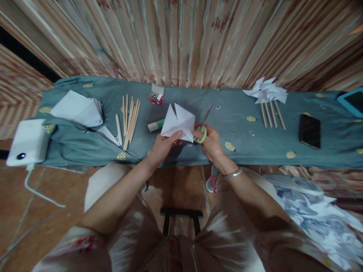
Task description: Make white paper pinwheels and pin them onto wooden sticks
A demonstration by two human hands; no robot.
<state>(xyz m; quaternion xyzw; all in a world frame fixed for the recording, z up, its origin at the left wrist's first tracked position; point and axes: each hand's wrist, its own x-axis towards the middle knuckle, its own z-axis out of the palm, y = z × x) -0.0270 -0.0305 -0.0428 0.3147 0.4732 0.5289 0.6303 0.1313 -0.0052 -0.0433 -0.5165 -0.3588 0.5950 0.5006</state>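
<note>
My left hand (167, 144) pinches the lower edge of a white paper square (179, 121) between thumb and fingers. Slits run into the sheet from its edge, with one gap showing at the top. In my right hand (210, 140) are scissors with pale green handles (203, 135), blades pointing up and away from me. The right fingertips lie close to the sheet's right corner; whether they touch it I cannot tell. Partly behind the paper lies a glue stick (155, 125) with a green band. A small red box of metal pins (156, 95) stands open beyond it.
Wooden sticks (132, 122) and a white pen (118, 129) lie left, near stacked white paper (76, 109). Paper pinwheels on sticks (266, 91), a black phone (309, 130) and a blue-framed device (351, 102) are right. A white device (28, 141) stands at the left edge. Paper scraps (320, 215) fill a bag below right.
</note>
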